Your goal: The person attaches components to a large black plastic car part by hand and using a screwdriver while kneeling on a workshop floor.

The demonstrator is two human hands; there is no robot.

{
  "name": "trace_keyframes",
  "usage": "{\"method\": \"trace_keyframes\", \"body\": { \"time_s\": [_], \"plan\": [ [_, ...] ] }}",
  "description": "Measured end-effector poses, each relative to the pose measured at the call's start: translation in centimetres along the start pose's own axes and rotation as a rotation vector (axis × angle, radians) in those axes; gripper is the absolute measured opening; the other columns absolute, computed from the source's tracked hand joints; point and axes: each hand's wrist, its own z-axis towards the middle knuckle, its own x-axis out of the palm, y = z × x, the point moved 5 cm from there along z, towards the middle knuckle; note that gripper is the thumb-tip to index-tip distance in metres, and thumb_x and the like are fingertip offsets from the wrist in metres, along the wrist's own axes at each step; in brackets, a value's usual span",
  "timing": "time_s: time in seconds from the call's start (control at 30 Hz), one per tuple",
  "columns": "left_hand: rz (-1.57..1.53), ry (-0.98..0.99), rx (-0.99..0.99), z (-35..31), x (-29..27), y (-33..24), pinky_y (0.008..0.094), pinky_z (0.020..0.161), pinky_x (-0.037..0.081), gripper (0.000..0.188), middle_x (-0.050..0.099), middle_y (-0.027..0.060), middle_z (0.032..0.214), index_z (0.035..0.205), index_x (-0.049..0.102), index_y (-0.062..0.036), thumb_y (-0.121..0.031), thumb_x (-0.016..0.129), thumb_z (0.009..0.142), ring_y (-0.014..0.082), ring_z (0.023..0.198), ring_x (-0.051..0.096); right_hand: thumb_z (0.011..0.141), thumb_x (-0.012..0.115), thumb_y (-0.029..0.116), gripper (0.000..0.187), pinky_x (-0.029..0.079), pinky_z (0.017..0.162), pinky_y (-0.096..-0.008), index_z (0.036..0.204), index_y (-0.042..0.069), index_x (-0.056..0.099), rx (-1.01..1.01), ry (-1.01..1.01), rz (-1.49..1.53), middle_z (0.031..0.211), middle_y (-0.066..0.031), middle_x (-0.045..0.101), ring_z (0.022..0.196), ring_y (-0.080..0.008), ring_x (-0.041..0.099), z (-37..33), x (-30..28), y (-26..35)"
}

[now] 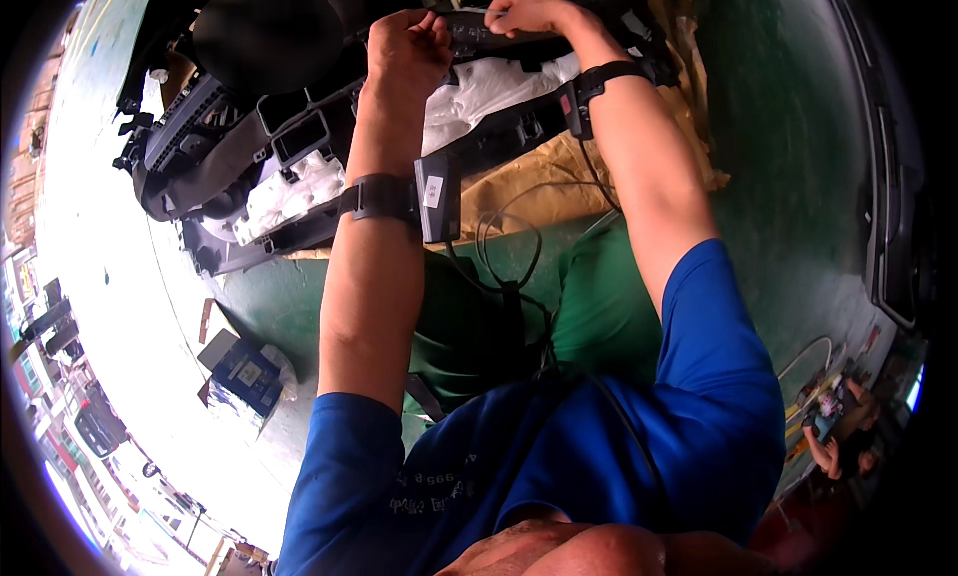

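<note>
Head view: near, blue sleeves, green trousers. Farther — left hand (407, 49) fisted and right hand (527, 9) pinching, both on the dark plastic trim strip (477, 29) atop the stripped grey car dashboard (215, 142) — white padding (479, 92) exposed, much still attached.

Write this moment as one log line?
left hand: fist on dark dashboard part | right hand: pinching same part | white padding beneath

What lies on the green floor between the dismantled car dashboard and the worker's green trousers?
In the head view, crumpled brown cardboard lies between the dashboard and the trousers, with thin black cables looping across.
</note>
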Motion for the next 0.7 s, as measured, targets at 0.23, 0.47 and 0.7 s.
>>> {"method": "trace_keyframes", "body": {
  "time_s": [0.23, 0.47, 0.7],
  "plan": [
    [-0.026, -0.035, 0.048, -0.3, -0.6, -0.8, 0.0293, 0.063, 0.048, 0.014, 0.063, 0.0072, 0.083, 0.088, 0.059, 0.0002, -0.013, 0.055, 0.090, 0.0206, 0.075, 0.064, 0.084, 0.067, 0.034, 0.036, 0.051, 0.079, -0.0480, 0.094, 0.000, 0.072, 0.483, -0.801, -0.135, 0.095, -0.0252, 0.069, 0.092, -0.0418, 0.066, -3.8, -6.5, -2.9],
    [-0.083, -0.002, 0.044, 0.6, 0.3, 0.2, 0.0311, 0.068, 0.056, 0.011, 0.061, 0.0109, 0.083, 0.090, 0.056, 0.0036, -0.007, 0.056, 0.089, 0.0244, 0.074, 0.064, 0.074, 0.072, 0.062, 0.065, 0.054, 0.087, -0.0403, 0.107, 0.007, 0.073, 0.469, -0.534, -0.255, 0.111, -0.0180, 0.070, 0.106, -0.0340, 0.067, -3.9, -5.1, -7.2],
    [-0.006, 0.057, 0.009, 0.0, -0.3, -0.3, 0.0304, 0.065, 0.053, 0.011, 0.062, 0.0106, 0.084, 0.091, 0.057, 0.0019, -0.009, 0.057, 0.089, 0.0220, 0.076, 0.063, 0.073, 0.074, 0.056, 0.061, 0.051, 0.094, -0.0444, 0.108, 0.006, 0.072, 0.437, -0.381, -0.364, 0.117, -0.0190, 0.068, 0.112, -0.0341, 0.064, -3.7, -1.4, -2.5]
  ]
}}
